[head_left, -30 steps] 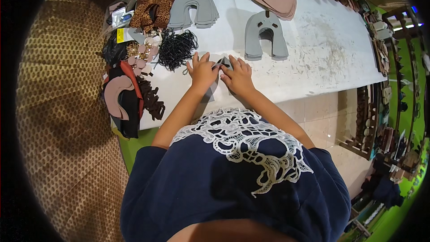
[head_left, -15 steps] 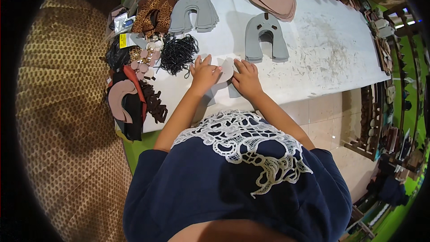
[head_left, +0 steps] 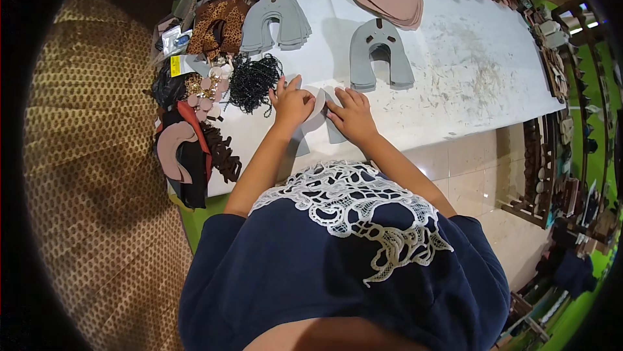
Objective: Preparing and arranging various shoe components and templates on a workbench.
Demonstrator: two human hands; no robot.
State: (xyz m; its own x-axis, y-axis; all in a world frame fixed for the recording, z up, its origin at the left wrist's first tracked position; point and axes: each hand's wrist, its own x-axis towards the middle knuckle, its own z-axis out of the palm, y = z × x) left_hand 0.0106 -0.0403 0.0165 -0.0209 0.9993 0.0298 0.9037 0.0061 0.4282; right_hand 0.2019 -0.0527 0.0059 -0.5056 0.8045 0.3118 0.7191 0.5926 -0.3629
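Note:
A grey U-shaped shoe-upper piece (head_left: 301,146) lies on the white-covered table in front of me, its curved end mostly under my hands. Over its middle a pale curved piece (head_left: 317,107) is partly lifted. My left hand (head_left: 292,107) pinches the edge of that pale piece between thumb and forefinger, other fingers stretched out on the grey piece. On the right arm of the grey piece rests my right hand (head_left: 354,116), its fingers spread and its thumb toward the pale piece. Just beyond lies a stack of grey uppers (head_left: 364,65) with small dark tabs.
Another grey stack (head_left: 295,25), leopard-print pieces (head_left: 219,20) and a heap of black beaded cords (head_left: 253,83) lie to the left. Pink pieces (head_left: 396,0) sit at the far edge. Brown strips (head_left: 219,151) lie near left. Shelving (head_left: 525,188) stands right of the table.
The pale piece, flatter before, is now tilted up at its left-hand pinch. Both hands have shifted slightly left in the picture, along with the table's contents.

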